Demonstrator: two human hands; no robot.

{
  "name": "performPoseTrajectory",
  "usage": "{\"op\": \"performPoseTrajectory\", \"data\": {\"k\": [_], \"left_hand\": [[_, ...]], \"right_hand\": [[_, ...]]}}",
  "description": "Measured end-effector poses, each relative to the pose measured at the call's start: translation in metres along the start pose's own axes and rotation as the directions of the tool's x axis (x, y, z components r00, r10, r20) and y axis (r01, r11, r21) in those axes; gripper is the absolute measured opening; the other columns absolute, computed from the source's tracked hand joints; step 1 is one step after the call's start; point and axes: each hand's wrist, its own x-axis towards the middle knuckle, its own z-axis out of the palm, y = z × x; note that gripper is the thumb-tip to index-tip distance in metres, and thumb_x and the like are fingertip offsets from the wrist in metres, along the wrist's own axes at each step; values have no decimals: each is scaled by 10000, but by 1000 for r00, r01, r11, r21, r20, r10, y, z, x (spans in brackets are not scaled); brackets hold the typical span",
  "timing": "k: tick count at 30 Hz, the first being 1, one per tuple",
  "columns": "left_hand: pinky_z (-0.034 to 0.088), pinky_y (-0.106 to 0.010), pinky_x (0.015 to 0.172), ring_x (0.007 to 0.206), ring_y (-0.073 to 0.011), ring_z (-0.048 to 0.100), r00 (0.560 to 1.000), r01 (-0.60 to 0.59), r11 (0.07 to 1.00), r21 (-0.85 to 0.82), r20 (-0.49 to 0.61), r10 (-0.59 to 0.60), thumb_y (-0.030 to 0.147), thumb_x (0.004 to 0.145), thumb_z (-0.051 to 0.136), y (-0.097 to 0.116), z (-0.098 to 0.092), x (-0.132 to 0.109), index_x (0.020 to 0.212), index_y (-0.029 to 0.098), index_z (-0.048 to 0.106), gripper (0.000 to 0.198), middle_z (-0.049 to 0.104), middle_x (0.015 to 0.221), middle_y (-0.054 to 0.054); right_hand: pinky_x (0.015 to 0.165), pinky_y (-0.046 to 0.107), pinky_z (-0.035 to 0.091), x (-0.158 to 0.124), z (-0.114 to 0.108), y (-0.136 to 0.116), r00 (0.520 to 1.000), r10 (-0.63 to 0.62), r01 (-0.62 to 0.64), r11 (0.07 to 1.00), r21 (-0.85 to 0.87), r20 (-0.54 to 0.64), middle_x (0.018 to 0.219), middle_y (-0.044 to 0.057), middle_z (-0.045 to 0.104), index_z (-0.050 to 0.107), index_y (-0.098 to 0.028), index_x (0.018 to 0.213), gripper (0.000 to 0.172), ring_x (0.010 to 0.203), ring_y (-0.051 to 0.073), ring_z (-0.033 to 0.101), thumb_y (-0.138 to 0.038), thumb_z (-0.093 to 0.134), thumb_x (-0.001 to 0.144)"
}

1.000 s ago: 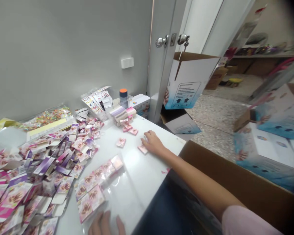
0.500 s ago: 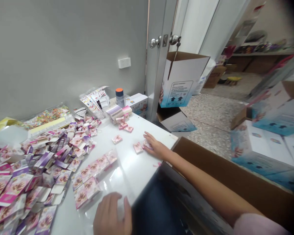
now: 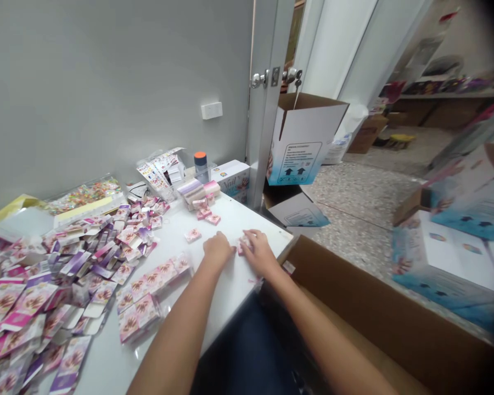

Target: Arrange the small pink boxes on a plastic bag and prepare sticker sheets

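Note:
My right hand (image 3: 260,252) rests near the table's right edge, its fingers closed around a small pink box (image 3: 241,246) that is partly covered. Just left of it, my left hand (image 3: 218,249) is curled with knuckles up; whatever its fingers hold, if anything, is hidden. Another small pink box (image 3: 192,235) lies left of that hand. By my left forearm, a clear plastic sleeve holds rows of pink boxes (image 3: 154,276). A large heap of pink and purple printed cartons (image 3: 82,263) covers the table's left side.
An open brown carton (image 3: 337,269) stands against the table's right edge. Along the wall are sticker sheets (image 3: 158,170), an orange-capped bottle (image 3: 201,164) and a white Nail box (image 3: 235,178). White-and-blue cartons (image 3: 298,145) stand beyond, by the door.
My left hand has reached forward from the near table edge to beside my right hand. The right hand has stayed by the small boxes, its fingers now more bent.

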Motion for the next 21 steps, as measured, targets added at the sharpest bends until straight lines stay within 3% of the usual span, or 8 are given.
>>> {"op": "performPoseTrajectory", "data": {"k": [3,8,10,15,19,21], "left_hand": [[526,-434,884,990,-219,638,999,-29,1000,1,26,29,451,909,599,-5,-5,6,1242,154,558,449,642,1144,-94],[467,-483,972,1162,-268,558,996,-2,1000,17,-84,3,439,940,535,-31,-42,31,1330,206,497,456,525,1345,-114],[447,-510,1001,1222,-288,515,994,35,999,29,-107,-32,432,939,541,-43,-48,44,1345,209,488,466,468,1411,-119],[471,-517,994,1195,-276,542,997,63,996,62,-50,-60,367,918,608,-68,-29,58,1276,179,549,408,529,1350,-110],[489,-509,974,1168,-269,563,998,51,998,41,-42,-49,357,921,608,-82,-14,60,1270,175,553,397,549,1322,-109],[502,-499,958,1146,-263,576,998,55,998,0,-41,-55,360,921,607,-85,-15,63,1265,172,555,395,562,1303,-108]], "right_hand": [[959,451,427,0,6,-16,992,115,-118,992,-43,-55,1229,186,519,507,-147,1365,450,1131,314,488,-366,354,1002],[922,542,364,-1,21,-39,979,202,-204,970,-130,-27,1153,235,548,515,-128,1342,450,1095,384,483,-356,466,958],[908,547,361,0,26,-42,976,219,-219,966,-140,-14,1133,247,557,497,-115,1358,451,1082,387,486,-307,476,950],[904,483,416,6,27,-40,982,190,-189,980,-67,14,1158,205,570,424,-127,1405,453,1072,333,519,-296,389,986],[943,379,444,24,18,-38,997,61,-62,998,14,49,1301,167,493,270,-152,1488,497,1140,259,542,-310,307,1018],[919,343,458,45,15,-39,995,-21,19,999,26,97,1321,145,482,281,-179,1484,496,1104,238,573,-317,342,1011]]}}
